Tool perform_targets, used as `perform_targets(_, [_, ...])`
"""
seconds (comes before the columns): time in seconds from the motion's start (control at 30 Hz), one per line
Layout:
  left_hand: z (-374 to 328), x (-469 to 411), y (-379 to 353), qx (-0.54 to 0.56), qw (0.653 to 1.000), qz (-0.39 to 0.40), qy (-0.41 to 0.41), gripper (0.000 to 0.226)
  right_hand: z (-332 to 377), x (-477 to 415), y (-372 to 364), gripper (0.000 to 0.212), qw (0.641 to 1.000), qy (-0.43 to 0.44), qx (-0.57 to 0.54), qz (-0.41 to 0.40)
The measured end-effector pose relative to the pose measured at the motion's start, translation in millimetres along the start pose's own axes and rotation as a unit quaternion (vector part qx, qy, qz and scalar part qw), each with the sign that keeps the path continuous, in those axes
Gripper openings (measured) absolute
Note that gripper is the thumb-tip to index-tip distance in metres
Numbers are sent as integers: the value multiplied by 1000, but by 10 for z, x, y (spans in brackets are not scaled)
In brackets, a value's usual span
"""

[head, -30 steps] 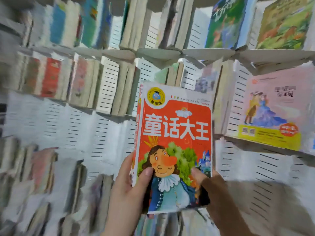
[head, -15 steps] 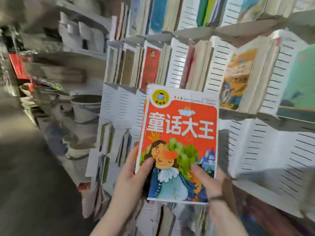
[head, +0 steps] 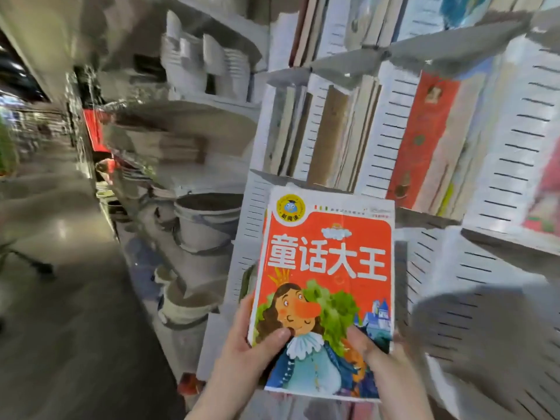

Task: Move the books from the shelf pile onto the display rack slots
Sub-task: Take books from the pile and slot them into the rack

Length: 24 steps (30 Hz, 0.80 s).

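Book [head: 327, 268] (orange cover) gripped by both hands.

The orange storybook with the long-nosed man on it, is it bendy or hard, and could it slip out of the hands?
The orange storybook probably bends a bit: its cover looks thin and creased near the top, like a paperback. It may be a little slippery, since the cover looks glossy. It seems light enough, as the left hand and right hand pinch only its bottom edge and it stands upright.
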<state>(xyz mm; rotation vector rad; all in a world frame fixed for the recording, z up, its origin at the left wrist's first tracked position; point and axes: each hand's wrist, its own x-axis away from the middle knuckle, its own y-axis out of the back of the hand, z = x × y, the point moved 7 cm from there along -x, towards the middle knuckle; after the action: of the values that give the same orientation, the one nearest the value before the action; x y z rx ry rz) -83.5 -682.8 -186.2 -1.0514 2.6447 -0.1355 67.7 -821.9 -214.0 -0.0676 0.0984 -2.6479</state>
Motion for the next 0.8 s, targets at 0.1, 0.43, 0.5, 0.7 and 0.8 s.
perform_targets(0.1, [135,-523,429,19,1000,5,6,94,34,-335,-583,45,999,27,-2,18])
perform_targets(0.43, [322,-2461,1805,-24,991,132,5,64,-200,-1368,-2334,44,989,102,-31,-104])
perform_targets(0.5, [435,-2901,2021,-52,990,134,9,56,-161,-1559,-2610,45,983,119,16,-143])
perform_targets(0.7, [1029,-3889,2271,-145,967,202,48,54,-333,-2081,-3076,82,945,126,152,-262])
perform_targets(0.8, [1393,-4192,2277,-192,956,207,83,52,-498,-2261,-3188,80,941,127,132,-286])
